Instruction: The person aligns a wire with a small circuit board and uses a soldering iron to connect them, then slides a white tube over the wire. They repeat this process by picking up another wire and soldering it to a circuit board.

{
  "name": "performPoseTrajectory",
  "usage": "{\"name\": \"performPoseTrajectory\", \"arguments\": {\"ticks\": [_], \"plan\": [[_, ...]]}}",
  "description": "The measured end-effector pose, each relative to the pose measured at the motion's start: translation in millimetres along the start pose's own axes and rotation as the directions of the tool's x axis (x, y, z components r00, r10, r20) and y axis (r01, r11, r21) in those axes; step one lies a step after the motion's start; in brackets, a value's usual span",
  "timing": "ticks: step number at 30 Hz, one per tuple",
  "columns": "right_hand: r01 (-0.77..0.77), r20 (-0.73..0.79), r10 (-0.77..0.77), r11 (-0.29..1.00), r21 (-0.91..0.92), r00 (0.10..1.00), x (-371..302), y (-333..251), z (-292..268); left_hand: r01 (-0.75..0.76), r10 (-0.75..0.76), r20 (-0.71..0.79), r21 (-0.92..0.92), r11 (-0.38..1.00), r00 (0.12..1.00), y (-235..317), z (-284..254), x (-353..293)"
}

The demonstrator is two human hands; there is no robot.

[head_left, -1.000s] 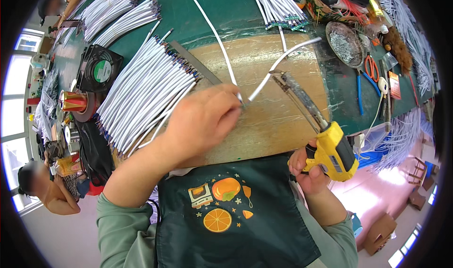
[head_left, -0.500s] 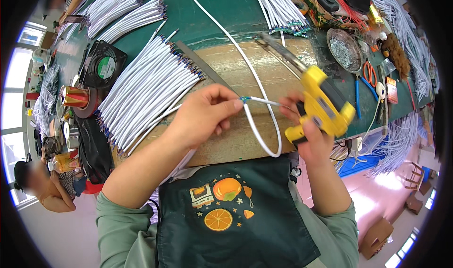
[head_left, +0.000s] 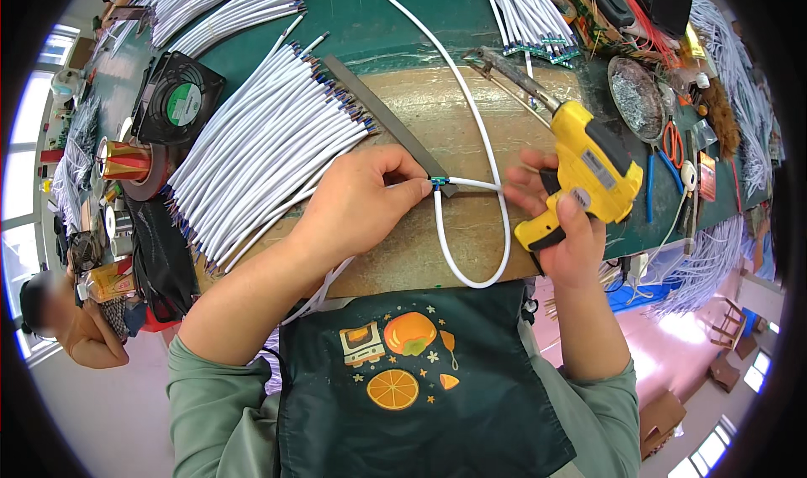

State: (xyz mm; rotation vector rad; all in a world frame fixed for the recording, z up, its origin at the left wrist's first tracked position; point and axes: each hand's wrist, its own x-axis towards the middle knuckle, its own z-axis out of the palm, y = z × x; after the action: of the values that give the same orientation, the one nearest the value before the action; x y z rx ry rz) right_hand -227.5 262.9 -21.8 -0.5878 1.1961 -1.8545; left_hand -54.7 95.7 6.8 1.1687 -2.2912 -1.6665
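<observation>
My left hand (head_left: 361, 196) is closed, thumb and forefinger pinching a small green circuit board (head_left: 440, 182) over the wooden work board (head_left: 382, 264). A long white cable (head_left: 479, 125) loops down and up to the circuit board. A shorter white cable piece (head_left: 471, 182) runs from it toward the right. In my right hand (head_left: 576, 247) is a yellow and black soldering gun (head_left: 595, 163), its metal tip pointing up and left, away from the circuit board. Thumb and palm keep the gun, while some fingers stretch out near the shorter cable. The left fingers partly hide the circuit board.
A row of white cables (head_left: 261, 150) lies left of a flat metal bar (head_left: 378, 108). More cables (head_left: 530, 11) lie at the back. A metal dish (head_left: 636, 100), scissors (head_left: 672, 146) and a black fan (head_left: 178, 100) stand around. Another person (head_left: 88, 331) sits at left.
My right fingers have come off the shorter cable piece and spread apart. The soldering gun stays in that hand, and the left hand still pinches the circuit board. The whole view has shifted slightly.
</observation>
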Motion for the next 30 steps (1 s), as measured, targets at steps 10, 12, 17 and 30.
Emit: {"name": "performPoseTrajectory", "arguments": {"ticks": [10,12,17,30], "plan": [[-0.047,0.001,0.047,0.999,0.011,0.999,0,7,6,0.069,-0.061,0.091,-0.093,0.993,0.994,-3,-2,5],[-0.037,0.010,0.037,0.999,0.013,0.999,1,8,4,0.084,-0.069,0.104,-0.149,0.985,0.992,-6,-2,6],[-0.017,0.016,0.016,1.000,0.005,1.000,5,11,2,0.093,-0.078,0.116,-0.136,0.986,0.990,0,-1,5],[-0.105,-0.011,0.105,0.994,0.011,0.994,-61,-2,-13,0.099,-0.083,0.134,-0.121,0.988,0.987,0,-3,8]]}}
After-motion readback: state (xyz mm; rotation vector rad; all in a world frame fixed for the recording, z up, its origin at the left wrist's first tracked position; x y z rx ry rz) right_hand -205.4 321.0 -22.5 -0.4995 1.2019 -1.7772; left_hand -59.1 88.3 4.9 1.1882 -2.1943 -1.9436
